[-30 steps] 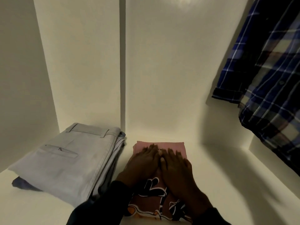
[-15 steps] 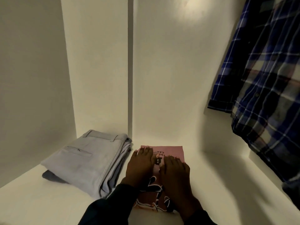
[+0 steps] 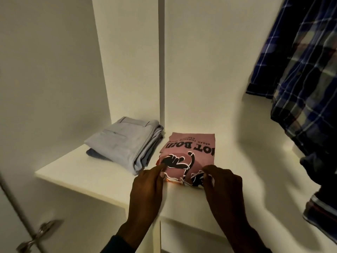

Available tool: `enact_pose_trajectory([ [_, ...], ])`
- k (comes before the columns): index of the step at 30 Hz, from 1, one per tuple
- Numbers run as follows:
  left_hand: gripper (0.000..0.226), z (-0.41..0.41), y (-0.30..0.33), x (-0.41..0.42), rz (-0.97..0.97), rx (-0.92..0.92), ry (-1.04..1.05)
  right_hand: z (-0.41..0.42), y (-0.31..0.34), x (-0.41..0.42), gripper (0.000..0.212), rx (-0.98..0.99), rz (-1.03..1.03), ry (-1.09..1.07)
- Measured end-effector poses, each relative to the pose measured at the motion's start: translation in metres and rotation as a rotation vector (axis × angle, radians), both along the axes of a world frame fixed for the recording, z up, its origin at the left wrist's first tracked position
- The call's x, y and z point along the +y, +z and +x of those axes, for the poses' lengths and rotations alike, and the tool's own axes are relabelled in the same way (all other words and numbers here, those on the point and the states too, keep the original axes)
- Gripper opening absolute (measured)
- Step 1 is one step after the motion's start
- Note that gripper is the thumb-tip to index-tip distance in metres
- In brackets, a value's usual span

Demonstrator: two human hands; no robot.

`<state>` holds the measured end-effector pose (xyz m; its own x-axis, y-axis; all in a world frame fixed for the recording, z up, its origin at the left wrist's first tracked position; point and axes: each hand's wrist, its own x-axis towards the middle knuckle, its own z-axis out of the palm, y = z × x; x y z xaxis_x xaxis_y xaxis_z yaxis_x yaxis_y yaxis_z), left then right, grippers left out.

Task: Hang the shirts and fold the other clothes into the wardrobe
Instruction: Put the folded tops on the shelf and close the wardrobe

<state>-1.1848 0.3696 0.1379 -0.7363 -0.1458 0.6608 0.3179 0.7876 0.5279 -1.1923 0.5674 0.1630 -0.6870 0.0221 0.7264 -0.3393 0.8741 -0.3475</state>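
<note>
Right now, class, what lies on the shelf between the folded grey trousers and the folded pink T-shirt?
Nothing: the head view shows only a narrow bare strip of white shelf between grey trousers and pink T-shirt.

There is one view, from a camera worn on the person's head. It looks forward and down into a wardrobe, close to the front edge of a white shelf [image 3: 94, 172]. The wide lens bends the side walls outward. The far back wall [image 3: 204, 70] fills the upper middle. Both hands enter from the near bottom edge, the left hand [image 3: 147, 185] and the right hand [image 3: 222, 185], close to the lens. A hanging plaid shirt [image 3: 306, 84] crowds the right edge, and a door hinge [image 3: 38, 236] sits near left.
</note>
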Motion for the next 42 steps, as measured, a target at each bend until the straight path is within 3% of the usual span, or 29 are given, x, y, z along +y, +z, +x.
enact_pose_trajectory([
  [5,0.056,0.053,-0.013,-0.005,0.07,-0.22,0.03,0.047,-0.013,-0.01,0.031,0.013,-0.009,-0.032],
  [8,0.043,0.082,-0.015,-0.011,0.0,-0.156,-0.025,0.081,-0.017,-0.022,0.018,0.073,0.011,-0.057],
  [10,0.031,0.1,-0.015,-0.014,-0.016,-0.124,-0.036,0.107,-0.017,-0.029,0.02,0.109,0.029,-0.081],
  [19,0.05,0.209,-0.017,-0.052,-0.145,0.02,-0.196,0.257,-0.025,-0.057,0.033,-0.14,-0.011,-0.19],
  [25,0.054,0.285,-0.015,-0.054,-0.034,-0.081,-0.318,0.335,-0.02,-0.062,0.032,-0.137,0.049,-0.256],
  [28,0.047,0.321,-0.01,-0.045,-0.018,-0.001,-0.376,0.367,-0.019,-0.057,0.032,-0.118,0.06,-0.31],
  [31,0.067,0.352,-0.004,-0.037,0.044,0.006,-0.414,0.4,-0.008,-0.046,0.034,-0.068,0.028,-0.306],
  [34,0.084,0.377,-0.005,-0.015,0.177,-0.159,-0.492,0.441,0.008,-0.021,0.031,-0.001,-0.007,-0.354],
  [36,0.076,0.398,-0.004,0.012,0.185,-0.218,-0.58,0.476,0.021,0.002,0.031,0.057,-0.034,-0.396],
  [42,0.016,0.502,0.027,0.131,0.256,-0.349,-0.883,0.603,0.061,0.085,0.026,0.256,-0.045,-0.538],
])
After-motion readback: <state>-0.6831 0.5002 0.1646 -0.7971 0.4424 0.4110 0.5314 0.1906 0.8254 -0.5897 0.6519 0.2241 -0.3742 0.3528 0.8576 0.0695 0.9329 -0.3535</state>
